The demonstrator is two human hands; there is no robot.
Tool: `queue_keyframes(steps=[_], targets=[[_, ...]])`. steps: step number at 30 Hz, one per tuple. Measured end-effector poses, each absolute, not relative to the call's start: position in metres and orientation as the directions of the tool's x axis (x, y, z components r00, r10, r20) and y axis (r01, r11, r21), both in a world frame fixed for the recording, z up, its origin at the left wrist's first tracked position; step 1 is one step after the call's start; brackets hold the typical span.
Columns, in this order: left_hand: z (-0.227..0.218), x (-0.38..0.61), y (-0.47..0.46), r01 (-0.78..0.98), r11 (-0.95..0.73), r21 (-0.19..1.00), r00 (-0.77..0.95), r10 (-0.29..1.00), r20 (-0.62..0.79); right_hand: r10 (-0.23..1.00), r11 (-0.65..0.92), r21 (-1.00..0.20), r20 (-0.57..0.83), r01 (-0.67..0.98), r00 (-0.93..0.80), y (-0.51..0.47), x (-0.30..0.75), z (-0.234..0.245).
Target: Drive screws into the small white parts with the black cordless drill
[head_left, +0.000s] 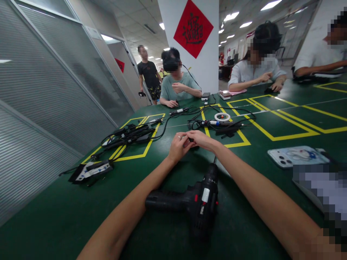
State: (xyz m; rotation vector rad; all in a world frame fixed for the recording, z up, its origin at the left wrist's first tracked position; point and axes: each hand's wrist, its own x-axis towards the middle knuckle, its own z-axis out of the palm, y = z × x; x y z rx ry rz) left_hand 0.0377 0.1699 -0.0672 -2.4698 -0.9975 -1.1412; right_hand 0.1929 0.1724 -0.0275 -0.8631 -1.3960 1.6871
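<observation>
My left hand [179, 147] and my right hand [202, 140] meet over the green table [130, 220], fingertips pinched together. A small black piece [191, 139] shows between the fingers; the hands cover most of it, so its kind is unclear. Between my forearms a black cordless drill [202, 202] lies on its side. Its handle points left, near my left forearm, and its thin bit points away toward my right wrist. Neither hand touches the drill.
Black cables and adapters [130, 135] lie on the left, near a black-and-white item [93, 169]. Beyond my hands are a pen-shaped electric tool [217, 124] and a white ring [222, 117]. A phone [298, 156] lies right. Several people are around the table's far side.
</observation>
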Motion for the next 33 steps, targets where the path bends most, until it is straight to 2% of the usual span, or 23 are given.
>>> queue_keyframes(steps=[6, 11, 14, 20, 30, 33], targets=[[-0.061, 0.027, 0.169, 0.693, -0.708, 0.134, 0.442, 0.565, 0.696, 0.937, -0.106, -0.923, 0.032, -0.371, -0.349, 0.188, 0.206, -0.032], [-0.067, 0.019, 0.180, 0.661, -0.748, 0.067, 0.590, 0.572, 0.570, 0.976, -0.114, -0.946, -0.050, -0.305, -0.211, 0.204, 0.233, -0.048], [-0.071, 0.023, 0.185, 0.640, -0.764, 0.087, 0.605, 0.570, 0.556, 0.984, -0.125, -0.959, -0.088, -0.256, -0.152, 0.208, 0.240, -0.056], [-0.070, 0.030, 0.179, 0.647, -0.745, 0.161, 0.553, 0.605, 0.573, 0.975, -0.190, -0.933, -0.143, -0.305, -0.170, 0.210, 0.244, -0.059], [-0.064, 0.037, 0.179, 0.665, -0.640, 0.385, 0.397, 0.739, 0.544, 0.973, -0.075, -0.997, -0.070, -0.017, -0.221, 0.203, 0.240, -0.064], [-0.071, 0.038, 0.183, 0.647, -0.588, 0.485, 0.320, 0.787, 0.527, 0.941, 0.122, -0.981, 0.065, 0.154, -0.331, 0.196, 0.240, -0.061]])
